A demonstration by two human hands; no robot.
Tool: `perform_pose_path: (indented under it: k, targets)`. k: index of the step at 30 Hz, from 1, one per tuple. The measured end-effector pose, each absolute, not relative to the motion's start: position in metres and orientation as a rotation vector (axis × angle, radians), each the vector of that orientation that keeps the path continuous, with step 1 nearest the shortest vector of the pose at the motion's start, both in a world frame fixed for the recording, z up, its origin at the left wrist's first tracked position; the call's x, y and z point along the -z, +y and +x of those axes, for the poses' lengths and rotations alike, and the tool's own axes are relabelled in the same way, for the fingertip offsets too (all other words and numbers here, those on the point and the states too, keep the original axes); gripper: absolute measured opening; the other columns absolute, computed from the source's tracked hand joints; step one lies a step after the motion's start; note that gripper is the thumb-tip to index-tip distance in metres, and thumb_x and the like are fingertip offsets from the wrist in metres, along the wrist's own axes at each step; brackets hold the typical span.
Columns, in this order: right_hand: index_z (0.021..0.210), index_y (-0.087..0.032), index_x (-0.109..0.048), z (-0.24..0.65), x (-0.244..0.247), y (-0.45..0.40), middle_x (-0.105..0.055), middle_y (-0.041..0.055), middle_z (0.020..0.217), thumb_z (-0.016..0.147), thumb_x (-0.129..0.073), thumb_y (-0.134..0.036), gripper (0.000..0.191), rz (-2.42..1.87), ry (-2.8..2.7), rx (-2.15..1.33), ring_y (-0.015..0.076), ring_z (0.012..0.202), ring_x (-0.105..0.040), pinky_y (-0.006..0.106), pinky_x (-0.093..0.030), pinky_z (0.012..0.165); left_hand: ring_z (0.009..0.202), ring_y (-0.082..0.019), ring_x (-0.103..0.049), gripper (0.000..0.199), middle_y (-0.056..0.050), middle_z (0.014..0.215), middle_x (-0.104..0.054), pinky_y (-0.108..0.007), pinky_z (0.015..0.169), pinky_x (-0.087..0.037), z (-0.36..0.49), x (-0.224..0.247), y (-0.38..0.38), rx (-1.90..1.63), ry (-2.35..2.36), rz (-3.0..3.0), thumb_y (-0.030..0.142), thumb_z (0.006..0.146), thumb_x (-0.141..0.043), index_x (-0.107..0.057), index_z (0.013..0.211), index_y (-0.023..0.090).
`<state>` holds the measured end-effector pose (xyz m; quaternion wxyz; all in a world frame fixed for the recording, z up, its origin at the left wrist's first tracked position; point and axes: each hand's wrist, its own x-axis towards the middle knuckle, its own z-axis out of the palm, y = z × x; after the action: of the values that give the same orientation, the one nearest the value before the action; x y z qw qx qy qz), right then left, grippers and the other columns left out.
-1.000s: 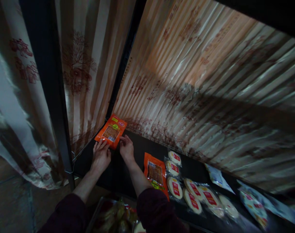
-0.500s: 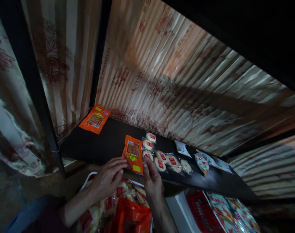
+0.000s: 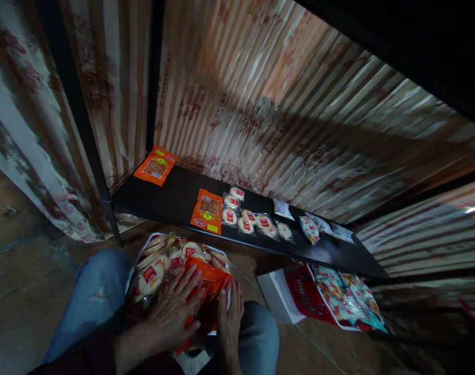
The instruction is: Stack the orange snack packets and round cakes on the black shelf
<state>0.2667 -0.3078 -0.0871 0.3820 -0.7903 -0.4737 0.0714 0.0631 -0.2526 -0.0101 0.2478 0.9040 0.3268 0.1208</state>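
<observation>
My left hand (image 3: 175,307) lies with spread fingers on an orange packet (image 3: 210,276) in the white-rimmed basket (image 3: 153,236) between my knees. My right hand (image 3: 229,312) is at the packet's right side, its fingers extended. Round packaged crackers (image 3: 149,276) fill the basket's left and back. On the black shelf (image 3: 175,203), one orange packet (image 3: 208,211) lies near the front edge and another (image 3: 157,166) sits at the back left corner. Several round wrapped crackers (image 3: 245,225) lie right of the nearer packet.
Small bags (image 3: 310,229) rest on the shelf's right part. Below it stand a white box (image 3: 278,297) and a red basket (image 3: 310,297) of blue-green packets (image 3: 347,294). Dark posts (image 3: 81,120) and a patterned curtain (image 3: 237,104) surround the shelf.
Both hands have moved from beside the orange packet on the shelf down to the basket. The view has shifted, showing more of the basket and my knees.
</observation>
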Motion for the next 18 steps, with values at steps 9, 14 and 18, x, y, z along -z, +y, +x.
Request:
perform_pose_path:
  k: [9, 14, 18]
  targets:
    - [0.137, -0.011, -0.04, 0.248, 0.111, -0.306, -0.039, 0.0156, 0.144, 0.087, -0.033, -0.056, 0.067, -2.03, -1.308, -0.247, 0.0287, 0.136, -0.028, 0.051, -0.024, 0.108, 0.14, -0.033, -0.016, 0.073, -0.006, 0.153, -0.019, -0.054, 0.106, -0.028, 0.06, 0.044, -0.252, -0.392, 0.989, 2.559, 0.017, 0.076, -0.054, -0.027, 0.142, 0.03]
    - [0.134, -0.01, -0.044, 0.245, 0.108, -0.305, -0.043, 0.0172, 0.14, 0.087, -0.034, -0.056, 0.066, -2.045, -1.294, -0.215, 0.0287, 0.133, -0.033, 0.05, -0.026, 0.107, 0.139, -0.031, -0.019, 0.066, -0.006, 0.152, -0.026, -0.051, 0.107, -0.028, 0.059, 0.041, -0.249, -0.444, 0.965, 2.587, 0.023, 0.077, -0.056, -0.035, 0.139, 0.03]
    - [0.133, -0.007, -0.044, 0.245, 0.107, -0.301, -0.043, 0.0188, 0.14, 0.087, -0.034, -0.054, 0.066, -2.049, -1.292, -0.228, 0.0289, 0.133, -0.034, 0.05, -0.026, 0.107, 0.139, -0.03, -0.019, 0.064, -0.006, 0.151, -0.026, -0.05, 0.108, -0.028, 0.061, 0.041, -0.244, -0.472, 0.976, 2.606, 0.023, 0.078, -0.056, -0.036, 0.138, 0.03]
